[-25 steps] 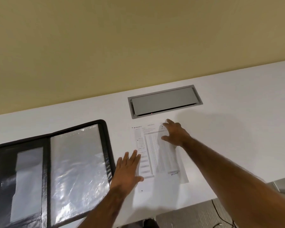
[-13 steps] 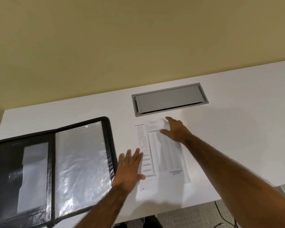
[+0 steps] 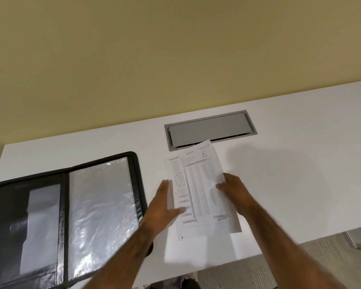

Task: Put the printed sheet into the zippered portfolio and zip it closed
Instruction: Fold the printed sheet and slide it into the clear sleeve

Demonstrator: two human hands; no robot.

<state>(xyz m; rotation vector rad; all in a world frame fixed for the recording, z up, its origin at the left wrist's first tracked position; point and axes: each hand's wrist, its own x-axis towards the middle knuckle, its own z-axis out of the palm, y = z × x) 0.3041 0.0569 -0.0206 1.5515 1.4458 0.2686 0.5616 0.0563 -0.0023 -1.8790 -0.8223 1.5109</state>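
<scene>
Both hands hold the printed sheet (image 3: 198, 184) at centre frame, just right of the open portfolio (image 3: 137, 184). The left hand (image 3: 162, 207) pinches its left edge, thumb on top, and the right hand (image 3: 233, 188) grips its right edge. Its long axis runs bottom to top of frame, header uppermost, leaning slightly right. I reckon the limp paper could sag, crease, or snag on the clear sleeve (image 3: 102, 205).

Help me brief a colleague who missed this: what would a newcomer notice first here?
The printed sheet at centre, held at its side edges by the left hand and right hand over the white table. Left of it, the black zippered portfolio lies open, clear sleeve shining.
</scene>
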